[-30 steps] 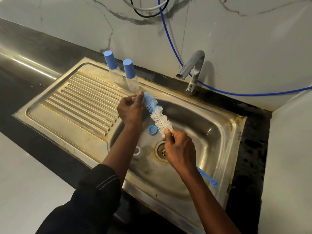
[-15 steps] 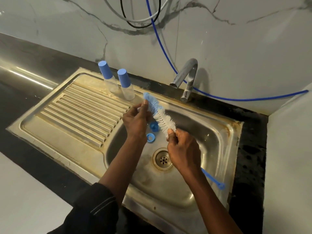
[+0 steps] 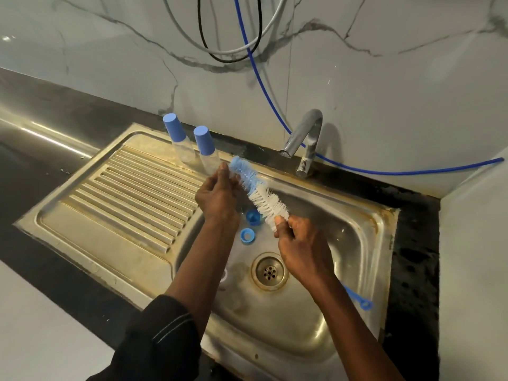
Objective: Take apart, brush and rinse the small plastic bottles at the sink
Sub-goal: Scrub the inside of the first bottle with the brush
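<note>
Head view. Left hand (image 3: 217, 199): fingers curled, pinching a clear item, mostly hidden, against the bottle brush (image 3: 258, 191) near its blue tip. Right hand (image 3: 299, 248): fist closed round the handle. Brush hangs above the drain (image 3: 270, 271), long axis diagonal, tip toward 2 capped bottles (image 3: 203, 149) beyond the drain.

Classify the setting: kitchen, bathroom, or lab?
Most likely a home kitchen. A steel sink with a ribbed drainboard is set into a dark counter, and a tap stands against a marble-look wall. It could also be a utility area.
</note>
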